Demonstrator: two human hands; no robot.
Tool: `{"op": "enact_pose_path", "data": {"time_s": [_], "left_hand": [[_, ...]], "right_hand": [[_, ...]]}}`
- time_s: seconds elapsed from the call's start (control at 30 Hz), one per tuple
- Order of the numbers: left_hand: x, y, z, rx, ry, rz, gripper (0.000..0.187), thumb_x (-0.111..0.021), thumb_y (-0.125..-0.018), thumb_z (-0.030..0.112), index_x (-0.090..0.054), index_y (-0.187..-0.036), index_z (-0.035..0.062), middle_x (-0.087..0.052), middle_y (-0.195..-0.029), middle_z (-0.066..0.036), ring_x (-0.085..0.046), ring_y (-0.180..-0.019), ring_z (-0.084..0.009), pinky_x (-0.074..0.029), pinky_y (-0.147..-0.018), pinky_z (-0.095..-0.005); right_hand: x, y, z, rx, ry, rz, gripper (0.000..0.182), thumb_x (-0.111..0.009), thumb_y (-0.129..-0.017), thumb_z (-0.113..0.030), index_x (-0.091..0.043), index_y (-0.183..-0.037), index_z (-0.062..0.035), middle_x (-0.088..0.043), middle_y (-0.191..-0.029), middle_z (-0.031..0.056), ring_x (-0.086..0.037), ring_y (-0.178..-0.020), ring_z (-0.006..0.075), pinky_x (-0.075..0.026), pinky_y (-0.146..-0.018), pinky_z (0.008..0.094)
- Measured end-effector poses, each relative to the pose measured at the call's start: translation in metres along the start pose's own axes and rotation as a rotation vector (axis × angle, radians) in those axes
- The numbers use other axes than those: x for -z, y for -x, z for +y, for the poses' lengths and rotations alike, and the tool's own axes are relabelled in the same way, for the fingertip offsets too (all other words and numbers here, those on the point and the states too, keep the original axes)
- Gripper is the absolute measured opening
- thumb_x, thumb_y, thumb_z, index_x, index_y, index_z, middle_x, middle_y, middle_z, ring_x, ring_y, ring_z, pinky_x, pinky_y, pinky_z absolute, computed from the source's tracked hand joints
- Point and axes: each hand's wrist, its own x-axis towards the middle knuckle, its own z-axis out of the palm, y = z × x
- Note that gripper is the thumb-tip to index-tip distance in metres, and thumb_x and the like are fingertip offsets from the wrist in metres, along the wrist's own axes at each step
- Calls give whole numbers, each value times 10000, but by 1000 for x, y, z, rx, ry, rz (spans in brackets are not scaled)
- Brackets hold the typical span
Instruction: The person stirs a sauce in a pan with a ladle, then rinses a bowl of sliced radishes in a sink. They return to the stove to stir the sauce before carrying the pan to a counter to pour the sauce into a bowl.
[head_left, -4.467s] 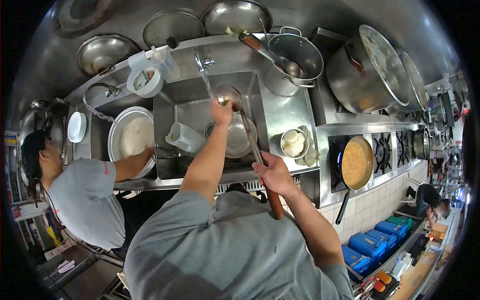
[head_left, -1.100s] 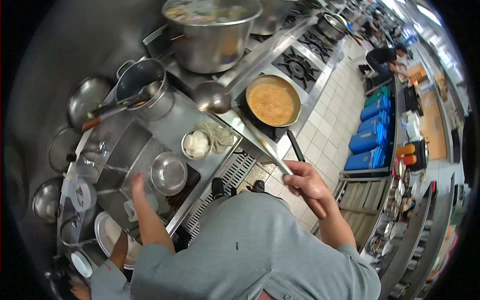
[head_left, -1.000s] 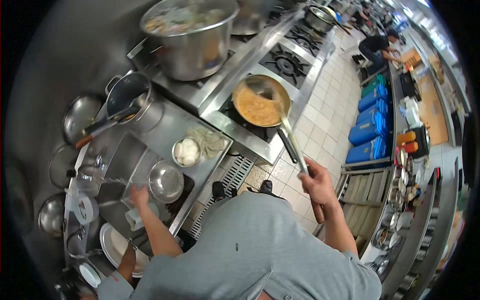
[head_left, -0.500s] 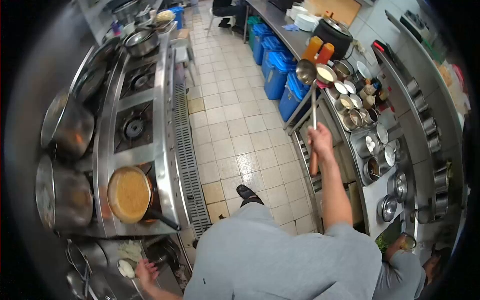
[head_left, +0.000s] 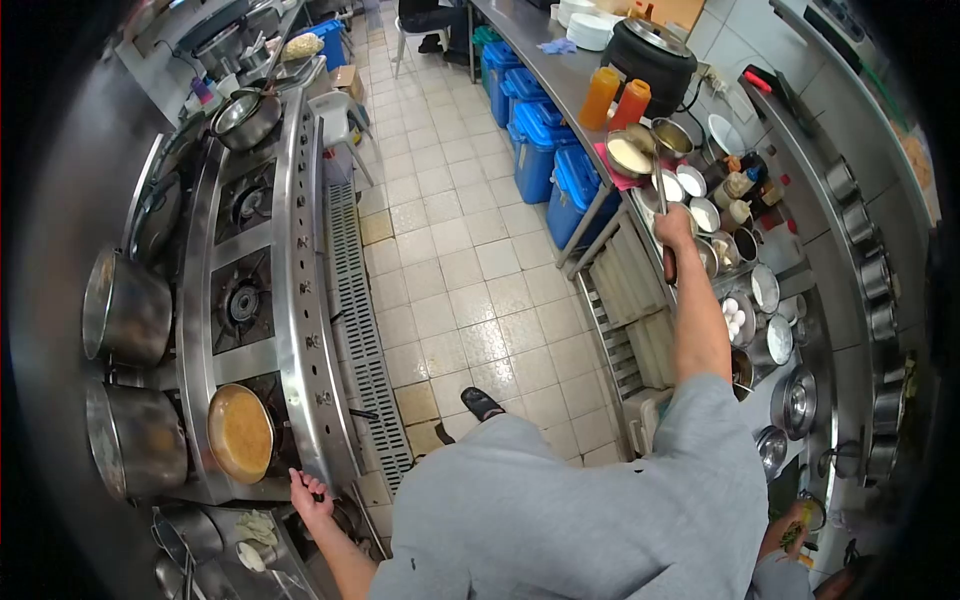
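Observation:
My left hand (head_left: 312, 496) is closed around the dark handle of a frying pan (head_left: 240, 432), whose bottom is covered with an orange-brown layer. The pan is over a front burner of the stove and looks somewhat tilted. In my right hand (head_left: 676, 228) is a long ladle (head_left: 659, 182) with a brown grip end. Its bowl is at the counter on the right, at a round bowl of pale cream-coloured stuff (head_left: 628, 156); whether it dips in is hard to make out.
Large pots (head_left: 137, 440) line the stove's back. Orange squeeze bottles (head_left: 599, 98), small containers and a bowl of eggs (head_left: 735, 318) crowd the right counter. Blue bins (head_left: 573, 185) stand below. Another person's hand (head_left: 790, 530) is at lower right; someone sits far back. A floor grate (head_left: 362, 320) runs along the stove.
My left hand has come up from the side counter and taken hold of the frying pan's handle. The ladle's bowl has moved right to the cream-coloured bowl. My view has shifted slightly.

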Motion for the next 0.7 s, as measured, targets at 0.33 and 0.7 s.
{"op": "enact_pose_path", "data": {"time_s": [0.33,0.7], "left_hand": [[-52,56,-35,-138,-250,96,236,-605,-1042,338,-499,-954,146,-429,-683,44,-362,-486,-70,-303,-388,-242],[-130,104,-73,-40,-351,-129,186,-588,-1050,292,-514,-968,142,-448,-682,29,-371,-461,-79,-306,-386,-250]], "right_hand": [[46,10,6,44,-191,-165,283,-655,-849,-189,-655,-1037,22,-667,-769,146,-652,-634,255,-539,-638,419],[60,17,17,-212,-724,-350,145,-631,-946,-167,-626,-946,-22,-600,-709,24,-529,-510,109,-435,-478,289]]}}
